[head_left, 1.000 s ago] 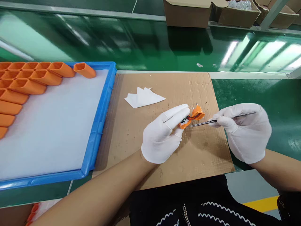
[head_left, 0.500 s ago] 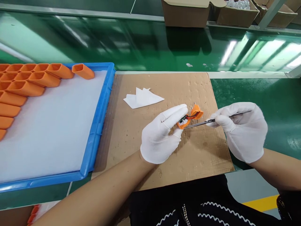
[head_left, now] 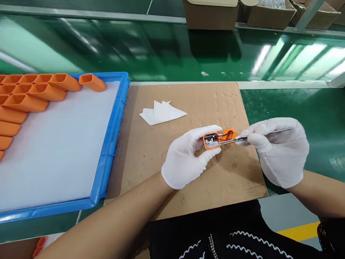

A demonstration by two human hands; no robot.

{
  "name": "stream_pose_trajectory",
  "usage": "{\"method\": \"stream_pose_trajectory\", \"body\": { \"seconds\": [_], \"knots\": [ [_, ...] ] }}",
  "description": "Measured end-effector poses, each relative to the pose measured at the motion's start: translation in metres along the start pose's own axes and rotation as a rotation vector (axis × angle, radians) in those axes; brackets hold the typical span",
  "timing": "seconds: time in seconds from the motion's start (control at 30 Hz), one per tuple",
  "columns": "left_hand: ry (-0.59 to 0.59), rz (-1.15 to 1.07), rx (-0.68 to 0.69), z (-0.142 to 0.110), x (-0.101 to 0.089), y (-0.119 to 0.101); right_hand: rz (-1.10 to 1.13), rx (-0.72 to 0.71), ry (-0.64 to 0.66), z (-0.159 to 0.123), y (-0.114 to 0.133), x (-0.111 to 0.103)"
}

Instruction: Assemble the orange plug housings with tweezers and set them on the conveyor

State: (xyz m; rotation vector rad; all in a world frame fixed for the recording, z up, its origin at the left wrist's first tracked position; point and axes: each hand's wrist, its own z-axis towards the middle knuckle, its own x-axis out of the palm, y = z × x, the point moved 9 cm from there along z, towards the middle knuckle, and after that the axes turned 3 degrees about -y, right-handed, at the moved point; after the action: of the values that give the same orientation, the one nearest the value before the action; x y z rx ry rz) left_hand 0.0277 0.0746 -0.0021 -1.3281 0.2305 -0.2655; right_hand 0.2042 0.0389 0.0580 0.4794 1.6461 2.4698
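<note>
My left hand (head_left: 188,156), in a white glove, grips an orange plastic housing (head_left: 205,145) between thumb and fingers. Its open end faces me and to the right, showing a dark circuit board (head_left: 211,138) and whitish material inside. Thin wires lead from it to a small orange end piece (head_left: 231,133) hanging at the right. In my gloved right hand (head_left: 277,151) is a pair of metal tweezers (head_left: 229,141), pinched between thumb and fingers. The tweezer tips reach the lower right edge of the housing's opening; whether they hold anything is too small to tell.
Beneath my hands lies a cardboard sheet (head_left: 151,158) with folded white paper (head_left: 163,112) on it. At the left, a blue tray (head_left: 106,154) holds several orange housings (head_left: 48,91). Cardboard boxes (head_left: 212,16) stand on the shelf at the back.
My left hand has turned the housing so its open end shows more fully. The end piece has tilted, and the tweezer tips have moved from below the housing up to its opening.
</note>
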Motion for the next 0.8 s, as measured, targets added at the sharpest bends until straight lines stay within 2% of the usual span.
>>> {"method": "stream_pose_trajectory", "body": {
  "seconds": [0.3,0.53,0.67,0.8],
  "knots": [
    [0.001,0.048,0.042,-0.0012,-0.0003,-0.0052,-0.017,-0.101,-0.002,-0.0051,0.0082,0.0017],
    [0.015,0.065,0.026,-0.0004,0.0007,-0.0043,0.024,-0.09,0.028,-0.0088,0.0072,0.0035],
    [0.019,0.04,-0.003,0.0002,0.0011,-0.0018,0.001,-0.024,0.002,-0.0088,0.0033,0.0011],
    [0.013,0.046,-0.029,0.0004,0.0008,0.0004,0.004,-0.033,-0.011,-0.0091,0.0064,0.0003]
  ]
}}
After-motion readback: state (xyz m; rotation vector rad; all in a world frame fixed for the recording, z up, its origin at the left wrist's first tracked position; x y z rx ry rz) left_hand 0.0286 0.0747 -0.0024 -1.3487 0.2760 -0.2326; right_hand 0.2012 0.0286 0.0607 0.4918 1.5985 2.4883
